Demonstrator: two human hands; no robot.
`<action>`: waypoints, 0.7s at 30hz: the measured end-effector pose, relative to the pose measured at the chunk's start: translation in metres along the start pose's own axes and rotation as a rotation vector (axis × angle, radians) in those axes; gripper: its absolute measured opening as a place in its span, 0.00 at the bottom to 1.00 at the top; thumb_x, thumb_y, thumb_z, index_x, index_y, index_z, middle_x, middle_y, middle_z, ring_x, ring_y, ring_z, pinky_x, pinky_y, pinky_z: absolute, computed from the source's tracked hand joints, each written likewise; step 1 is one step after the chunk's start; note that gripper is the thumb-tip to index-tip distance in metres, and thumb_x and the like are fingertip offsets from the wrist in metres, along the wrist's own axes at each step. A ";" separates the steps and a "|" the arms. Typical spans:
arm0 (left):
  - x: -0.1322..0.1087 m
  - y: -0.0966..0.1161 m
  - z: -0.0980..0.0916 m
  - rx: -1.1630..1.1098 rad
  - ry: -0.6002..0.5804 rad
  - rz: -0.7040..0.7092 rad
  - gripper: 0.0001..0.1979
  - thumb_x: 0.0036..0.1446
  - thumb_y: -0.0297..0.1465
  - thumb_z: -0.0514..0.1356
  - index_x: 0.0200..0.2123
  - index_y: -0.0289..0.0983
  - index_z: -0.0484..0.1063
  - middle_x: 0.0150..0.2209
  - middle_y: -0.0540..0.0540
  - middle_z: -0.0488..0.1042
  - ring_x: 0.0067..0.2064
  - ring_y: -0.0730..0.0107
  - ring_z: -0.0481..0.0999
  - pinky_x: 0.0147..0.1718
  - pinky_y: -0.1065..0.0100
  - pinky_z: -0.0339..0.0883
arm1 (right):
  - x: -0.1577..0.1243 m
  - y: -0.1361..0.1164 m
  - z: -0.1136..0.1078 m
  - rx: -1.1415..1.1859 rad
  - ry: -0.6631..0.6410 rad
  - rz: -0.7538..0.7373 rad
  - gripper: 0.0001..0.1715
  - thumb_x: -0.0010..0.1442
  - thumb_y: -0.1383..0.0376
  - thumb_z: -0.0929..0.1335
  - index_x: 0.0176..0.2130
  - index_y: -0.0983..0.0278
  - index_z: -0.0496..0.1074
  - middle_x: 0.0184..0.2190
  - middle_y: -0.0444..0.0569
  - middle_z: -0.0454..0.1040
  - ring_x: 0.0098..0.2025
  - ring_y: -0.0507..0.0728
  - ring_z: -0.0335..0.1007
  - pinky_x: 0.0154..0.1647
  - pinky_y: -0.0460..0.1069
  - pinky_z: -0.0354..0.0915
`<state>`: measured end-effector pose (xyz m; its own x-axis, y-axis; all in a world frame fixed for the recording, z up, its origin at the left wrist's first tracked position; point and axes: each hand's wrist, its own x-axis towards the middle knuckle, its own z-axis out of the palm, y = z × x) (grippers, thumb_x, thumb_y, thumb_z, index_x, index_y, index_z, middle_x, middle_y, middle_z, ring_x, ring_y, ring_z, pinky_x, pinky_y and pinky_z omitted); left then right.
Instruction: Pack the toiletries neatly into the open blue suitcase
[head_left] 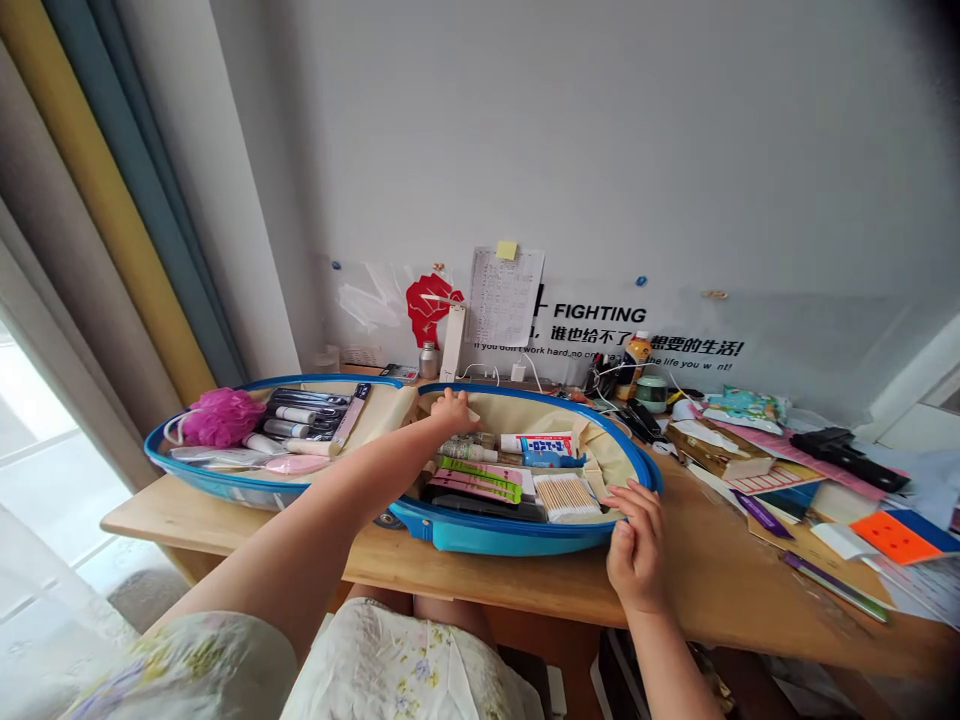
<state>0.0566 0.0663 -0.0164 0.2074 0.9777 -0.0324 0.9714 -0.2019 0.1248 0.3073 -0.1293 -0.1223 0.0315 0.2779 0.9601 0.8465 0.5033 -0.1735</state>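
Observation:
A small blue suitcase [510,542] lies unfolded on the wooden desk, both halves filled. My left hand [451,410] reaches into the back left of its right half, fingers curled down; a pale edge shows beside them, but what they hold is hidden. Near it lie small tubes [469,452], a toothpaste box [551,446], green and pink sachets [480,480] and a pack of cotton swabs [564,495]. My right hand [637,545] grips the front right rim of the suitcase. In the left half are a pink bath puff [223,416] and several makeup brushes and tubes [291,420].
Behind the suitcase stand a metal bottle [429,360], a white upright lamp [452,343] and an orange-labelled bottle [637,350]. Papers, a purple pen-like item [761,514], a black object [847,455] and an orange-and-blue booklet [900,537] crowd the desk's right side. Curtains [112,200] hang at left.

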 end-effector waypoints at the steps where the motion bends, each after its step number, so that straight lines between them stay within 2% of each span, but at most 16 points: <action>1: 0.002 0.000 0.002 0.014 0.000 -0.009 0.38 0.54 0.50 0.63 0.61 0.36 0.59 0.63 0.30 0.60 0.63 0.44 0.67 0.55 0.56 0.65 | 0.000 0.000 0.000 -0.001 -0.003 -0.001 0.17 0.70 0.60 0.57 0.42 0.60 0.72 0.43 0.54 0.75 0.56 0.64 0.68 0.58 0.64 0.60; 9: 0.001 0.004 0.012 0.087 -0.028 -0.050 0.53 0.49 0.60 0.62 0.68 0.34 0.51 0.63 0.28 0.63 0.62 0.43 0.68 0.57 0.55 0.62 | 0.002 -0.002 -0.001 -0.002 -0.009 -0.014 0.17 0.70 0.60 0.57 0.43 0.60 0.72 0.43 0.54 0.75 0.56 0.64 0.67 0.59 0.64 0.59; 13: 0.001 0.002 0.012 0.092 -0.046 -0.043 0.55 0.47 0.60 0.63 0.69 0.33 0.51 0.65 0.27 0.61 0.64 0.42 0.65 0.57 0.55 0.64 | 0.001 -0.001 -0.002 -0.015 -0.016 -0.018 0.17 0.70 0.60 0.57 0.43 0.61 0.72 0.43 0.54 0.75 0.55 0.64 0.68 0.59 0.64 0.60; 15: 0.003 -0.002 0.011 0.084 -0.054 -0.039 0.53 0.48 0.59 0.63 0.68 0.33 0.54 0.65 0.27 0.60 0.64 0.43 0.65 0.56 0.56 0.65 | 0.001 0.000 -0.002 -0.013 -0.011 -0.011 0.18 0.70 0.60 0.57 0.42 0.60 0.72 0.42 0.54 0.75 0.55 0.63 0.68 0.59 0.64 0.60; 18: 0.008 -0.007 0.009 0.065 -0.053 -0.039 0.45 0.54 0.58 0.58 0.65 0.34 0.59 0.65 0.29 0.61 0.62 0.46 0.69 0.54 0.58 0.68 | 0.001 0.000 -0.002 -0.009 -0.008 -0.007 0.18 0.70 0.60 0.57 0.42 0.61 0.73 0.42 0.54 0.75 0.55 0.64 0.68 0.58 0.65 0.61; 21: 0.012 -0.011 0.008 0.056 -0.040 -0.038 0.33 0.61 0.49 0.57 0.64 0.38 0.62 0.65 0.32 0.63 0.60 0.50 0.71 0.52 0.58 0.69 | 0.000 0.001 -0.001 -0.007 -0.005 -0.010 0.18 0.70 0.60 0.57 0.43 0.61 0.73 0.42 0.54 0.75 0.55 0.64 0.68 0.58 0.65 0.61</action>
<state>0.0490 0.0803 -0.0259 0.1733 0.9820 -0.0757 0.9834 -0.1683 0.0676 0.3088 -0.1293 -0.1221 0.0200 0.2771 0.9606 0.8507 0.5001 -0.1620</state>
